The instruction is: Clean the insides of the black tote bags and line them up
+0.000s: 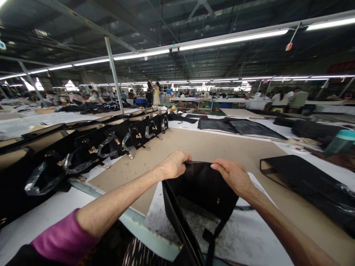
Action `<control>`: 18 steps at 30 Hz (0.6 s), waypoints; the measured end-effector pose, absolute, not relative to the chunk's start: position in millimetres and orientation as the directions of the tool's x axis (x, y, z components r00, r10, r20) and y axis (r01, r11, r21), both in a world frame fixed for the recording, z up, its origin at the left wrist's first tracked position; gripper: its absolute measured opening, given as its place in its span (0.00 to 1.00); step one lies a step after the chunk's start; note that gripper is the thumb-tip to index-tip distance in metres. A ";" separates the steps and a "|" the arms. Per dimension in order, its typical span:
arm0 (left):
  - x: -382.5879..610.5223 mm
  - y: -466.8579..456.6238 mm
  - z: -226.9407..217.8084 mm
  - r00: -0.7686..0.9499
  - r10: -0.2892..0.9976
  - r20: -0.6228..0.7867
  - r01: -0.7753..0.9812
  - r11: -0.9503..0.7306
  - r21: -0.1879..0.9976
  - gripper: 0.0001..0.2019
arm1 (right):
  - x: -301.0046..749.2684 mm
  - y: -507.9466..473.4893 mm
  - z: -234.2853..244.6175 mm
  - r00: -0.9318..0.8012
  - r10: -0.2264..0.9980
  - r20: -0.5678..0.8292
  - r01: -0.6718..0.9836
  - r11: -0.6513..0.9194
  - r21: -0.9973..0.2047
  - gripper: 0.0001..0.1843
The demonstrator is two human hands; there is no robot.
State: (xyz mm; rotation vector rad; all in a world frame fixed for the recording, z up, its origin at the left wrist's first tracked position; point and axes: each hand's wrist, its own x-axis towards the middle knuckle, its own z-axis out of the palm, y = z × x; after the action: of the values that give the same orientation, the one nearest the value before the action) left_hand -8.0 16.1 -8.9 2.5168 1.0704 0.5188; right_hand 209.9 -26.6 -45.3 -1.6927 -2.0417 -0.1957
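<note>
A black handbag [199, 188] stands open at the near edge of the table, over a smudged white sheet [249, 229]. My left hand [175, 164] is closed on the left part of its far top edge. On the right part of the same edge, my right hand [231, 174] pinches the rim between thumb and fingers. A small metal piece shows on the bag's panel, and a dark strap hangs at its lower front. The fingertips behind the rim are partly hidden.
Rows of black handbags [111, 142] with plastic-wrapped handles stand to the left. Another black bag [305, 181] lies at right, below a teal-lidded bottle [341, 142]. Flat black pieces [238, 125] lie farther back. A metal post [114, 74] rises at left; several people work in the background.
</note>
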 end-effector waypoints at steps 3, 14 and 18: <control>-7.9 13.6 -5.3 0.641 0.751 0.156 0.607 -0.621 0.496 0.13 | 210.1 -27.0 -44.0 -0.129 0.886 0.445 0.950 0.239 -0.202 0.13; -2.9 18.8 -6.8 0.677 0.734 -0.045 0.546 -0.461 0.700 0.13 | 197.3 -31.4 -28.9 -0.218 0.892 0.396 0.955 0.278 -0.100 0.17; -3.7 21.6 -7.6 0.688 0.724 -0.045 0.531 -0.460 0.712 0.12 | 186.8 -31.1 -26.4 -0.275 0.883 0.380 0.951 0.308 -0.030 0.17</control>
State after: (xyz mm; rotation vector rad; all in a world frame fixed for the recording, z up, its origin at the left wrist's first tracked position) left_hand -3.7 21.6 -7.6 2.1728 0.9570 0.3433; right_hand 186.8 -31.1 -26.4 -1.6499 -2.2554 -0.2912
